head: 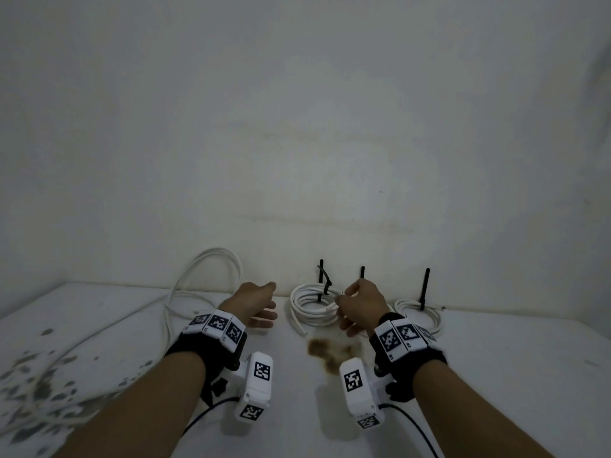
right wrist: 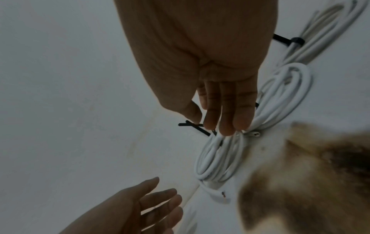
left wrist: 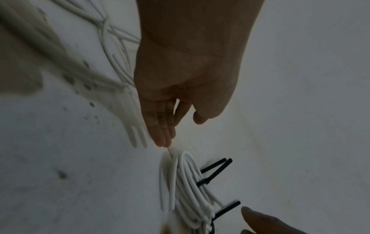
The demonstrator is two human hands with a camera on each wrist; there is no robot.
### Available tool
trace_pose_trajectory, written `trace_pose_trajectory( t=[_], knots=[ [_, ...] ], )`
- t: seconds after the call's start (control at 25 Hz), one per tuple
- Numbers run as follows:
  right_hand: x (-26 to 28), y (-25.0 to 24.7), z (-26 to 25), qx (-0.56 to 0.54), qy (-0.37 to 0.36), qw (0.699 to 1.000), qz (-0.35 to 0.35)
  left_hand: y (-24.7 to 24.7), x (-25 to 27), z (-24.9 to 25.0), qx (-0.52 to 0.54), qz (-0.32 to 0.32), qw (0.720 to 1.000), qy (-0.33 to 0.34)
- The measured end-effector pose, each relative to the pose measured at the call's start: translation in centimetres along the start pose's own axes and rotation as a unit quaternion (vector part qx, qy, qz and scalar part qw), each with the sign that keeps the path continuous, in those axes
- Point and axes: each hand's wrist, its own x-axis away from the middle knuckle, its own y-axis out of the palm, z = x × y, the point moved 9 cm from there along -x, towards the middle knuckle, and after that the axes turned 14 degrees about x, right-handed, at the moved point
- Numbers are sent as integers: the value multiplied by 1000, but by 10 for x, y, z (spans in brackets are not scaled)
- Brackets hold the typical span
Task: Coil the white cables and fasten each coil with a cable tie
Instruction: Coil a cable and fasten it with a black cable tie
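Note:
Three white coils lie along the wall. The left coil (head: 309,309) (right wrist: 218,159) (left wrist: 186,182) carries a black cable tie (head: 325,283) (right wrist: 190,125). My right hand (head: 355,302) (right wrist: 220,118) reaches over its right side, straight fingertips touching the strands and the thumb beside the tie's tail. The middle coil (right wrist: 290,95) lies mostly under that hand, its tie (head: 362,272) sticking up behind. The right coil (head: 420,314) (right wrist: 330,23) has its own tie (head: 425,289). My left hand (head: 264,309) (left wrist: 162,131) (right wrist: 152,205) hovers just left of the left coil, fingers straight and holding nothing.
A loose white cable (head: 205,269) arches against the wall at the left and trails across the white table (head: 496,375) toward the near left. A brown stain (head: 325,350) marks the table in front of the coils. Dark spots (head: 36,378) cover the left side.

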Motion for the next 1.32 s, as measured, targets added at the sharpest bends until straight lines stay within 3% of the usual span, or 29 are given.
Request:
trace_pose_trajectory(
  t=[0.2, 0.32, 0.4, 0.48, 0.6, 0.72, 0.84, 0.88, 0.96, 1.04, 1.12, 1.24, 1.32],
  knots=[
    [51, 26, -70, 116, -99, 986, -72, -49, 48, 20, -34, -6, 999, 13],
    [95, 68, -118, 192, -180, 953, -148, -93, 78, 30, -63, 8, 998, 30],
    [131, 110, -151, 284, -263, 901, -195, -136, 100, 33, -64, 31, 997, 35],
    [166, 158, -169, 373, -332, 830, -249, -177, 118, 34, -64, 61, 995, 38],
    [196, 214, -175, 429, -338, 778, -310, -232, 145, 29, -85, 92, 992, 29],
    [202, 229, -184, 485, -365, 757, -241, -251, 158, 11, -155, 29, 988, -3],
    [203, 233, -188, 517, -391, 732, -211, -240, 166, -20, -291, -94, 950, -64],
    [201, 226, -197, 504, -409, 737, -189, -236, 166, -28, -315, -125, 938, -74],
    [194, 193, -226, 416, -438, 787, -128, -228, 165, -26, -296, -141, 943, -54],
    [183, 151, -255, 323, -448, 832, -56, -226, 161, -1, -219, -93, 971, 24],
    [173, 108, -276, 244, -438, 865, 30, -235, 160, 33, -159, -17, 981, 109],
    [158, 19, -285, 25, -363, 911, 195, -253, 164, 73, -176, 45, 961, 209],
    [153, -22, -287, -100, -323, 924, 177, -264, 165, 81, -243, 76, 936, 244]
  ],
)
